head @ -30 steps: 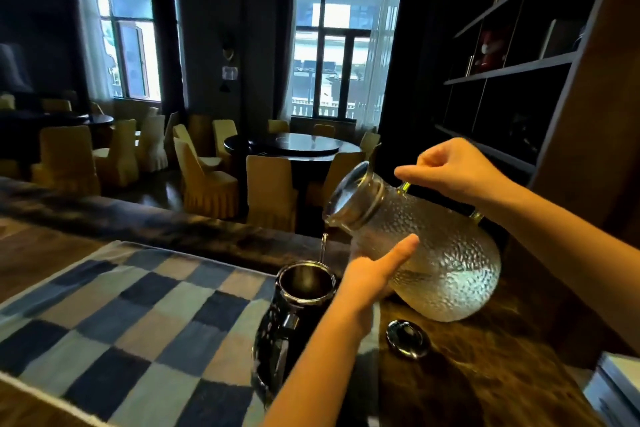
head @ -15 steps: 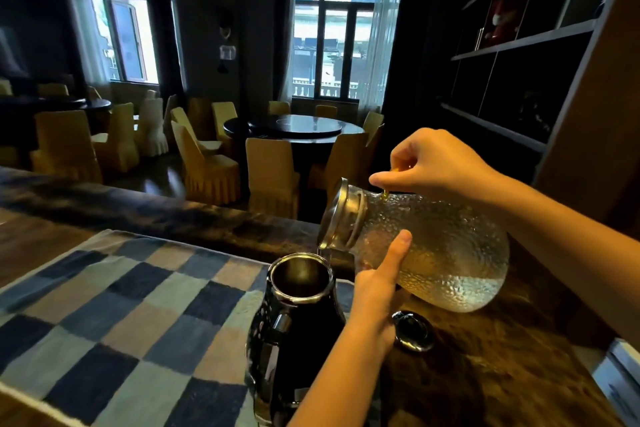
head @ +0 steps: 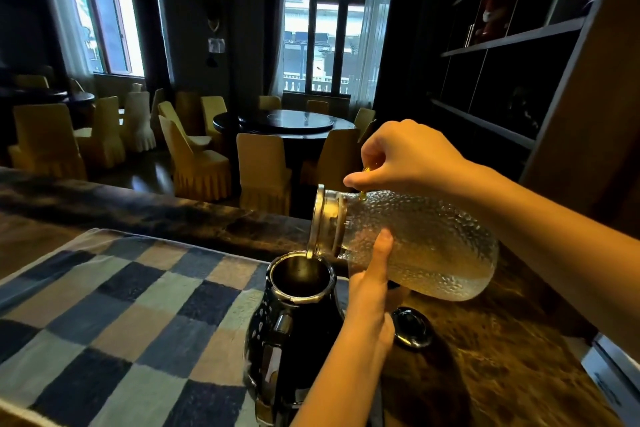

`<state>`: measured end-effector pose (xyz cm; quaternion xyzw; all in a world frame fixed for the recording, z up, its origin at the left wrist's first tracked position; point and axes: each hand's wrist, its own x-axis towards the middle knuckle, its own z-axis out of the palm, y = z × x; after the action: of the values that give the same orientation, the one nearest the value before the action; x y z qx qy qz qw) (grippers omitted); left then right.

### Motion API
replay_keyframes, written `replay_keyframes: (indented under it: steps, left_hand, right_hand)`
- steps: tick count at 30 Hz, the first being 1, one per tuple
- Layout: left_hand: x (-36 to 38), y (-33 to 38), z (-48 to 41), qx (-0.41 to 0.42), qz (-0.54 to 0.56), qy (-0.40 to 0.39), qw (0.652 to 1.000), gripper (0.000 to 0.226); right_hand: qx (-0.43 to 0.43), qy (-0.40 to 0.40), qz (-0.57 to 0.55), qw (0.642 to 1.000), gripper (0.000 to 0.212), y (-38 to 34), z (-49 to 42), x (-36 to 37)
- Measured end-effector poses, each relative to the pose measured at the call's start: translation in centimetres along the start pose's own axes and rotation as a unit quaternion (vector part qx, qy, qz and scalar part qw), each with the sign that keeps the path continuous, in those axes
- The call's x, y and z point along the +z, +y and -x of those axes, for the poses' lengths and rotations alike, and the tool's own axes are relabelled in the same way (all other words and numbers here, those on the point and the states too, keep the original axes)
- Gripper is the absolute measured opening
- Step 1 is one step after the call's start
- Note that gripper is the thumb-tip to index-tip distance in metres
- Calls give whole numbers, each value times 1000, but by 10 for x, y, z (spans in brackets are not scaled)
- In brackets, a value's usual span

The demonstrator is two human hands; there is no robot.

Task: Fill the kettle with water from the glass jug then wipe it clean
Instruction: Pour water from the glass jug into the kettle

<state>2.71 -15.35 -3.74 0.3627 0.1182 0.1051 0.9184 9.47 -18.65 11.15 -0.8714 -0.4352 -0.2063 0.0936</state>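
Kettle [head: 294, 322] on checked cloth [head: 104, 305]; chairs [head: 263, 170] beyond

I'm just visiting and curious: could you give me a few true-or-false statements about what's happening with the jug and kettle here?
1. The glass jug is tipped with its mouth above the kettle's open top. True.
2. The lid sits on the kettle. False: it lies on the counter beside the kettle.
3. The right hand grips the jug's handle. True.
4. The left hand holds the kettle. False: it steadies the jug near its neck.
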Motion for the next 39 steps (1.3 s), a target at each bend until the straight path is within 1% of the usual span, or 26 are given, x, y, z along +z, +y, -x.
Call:
replay_keyframes:
  steps: [2,4,6,10,13,17,21,23,24,26,27,28,31,34,38,39]
  left_hand:
    - [-1,-1,-2,-2,16,9,1000,102]
    - [-2,-2,-3,-2,29,12,1000,107]
    - [-3,-1,-2,-2,33,9,999,103]
    - [-3,1,3,-15,44,18,999,86]
    - [-3,3,6,-10,52,19,998,99]
    - [-3,4,6,-25,68,13,997,97]
    - [-6,1,2,-24,87,-7,996,102]
    - [-6,1,1,-21,86,-10,996,94]
    - [-6,1,2,-20,79,-11,997,84]
    - [-4,2,4,-24,77,-5,997,51]
    - [-3,3,5,-26,81,1,996,41]
    - [-3,4,5,-27,84,3,996,39]
    - [-1,3,8,-30,96,5,995,60]
    - [0,3,9,-47,113,18,992,73]
    - [1,5,9,-51,124,13,991,110]
    - [0,5,7,-51,120,17,991,109]
  right_hand:
    - [-5,-2,7,1000,44,-3,-2,1]
    - [-9,-5,10,1000,44,-5,-3,2]
    - [-12,-8,13,1000,44,-8,-4,3]
    - [-26,-16,33,999,48,-13,-6,1]
    - [-37,-16,41,998,48,-16,-8,0]
    - [-45,-7,47,998,49,-16,-11,3]
    - [-50,-2,49,998,49,-17,-13,5]
    - [-51,-1,51,997,49,-18,-14,7]
    - [-51,-1,53,997,48,-18,-14,7]
    - [-50,-1,57,997,47,-18,-14,6]
    - [-49,-1,59,997,47,-18,-14,5]
    - [-48,-1,61,997,46,-18,-14,4]
    - [-49,-4,62,997,47,-19,-14,3]
    - [-49,-8,64,997,48,-19,-14,5]
    - [-42,-18,56,997,48,-19,-14,8]
    - [-41,-17,56,997,48,-19,-15,8]
